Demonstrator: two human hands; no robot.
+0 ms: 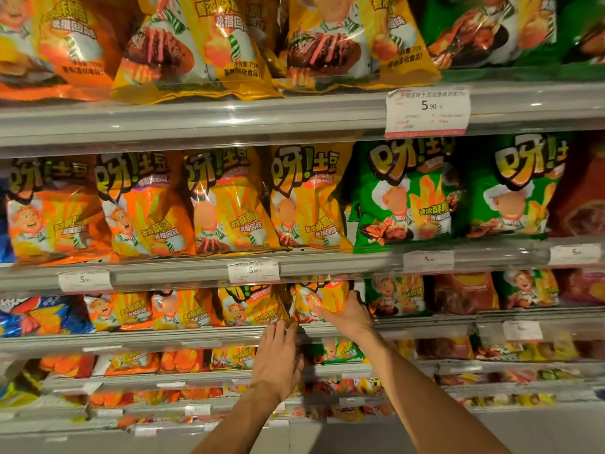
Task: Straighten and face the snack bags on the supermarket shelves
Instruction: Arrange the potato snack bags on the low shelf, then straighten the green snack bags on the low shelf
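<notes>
Yellow snack bag (322, 298) stands upright at the shelf's front edge (409, 322); right hand (347, 314) grips its lower face, left hand (278, 358) spread just below.

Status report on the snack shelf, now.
Right hand grips yellow chip bag, third shelf. Left hand open at the shelf edge below. Nothing in the way.

Shelf lip (196, 339) above, price tag (253, 271) overhanging; bags packed tight, aisle side open.
</notes>
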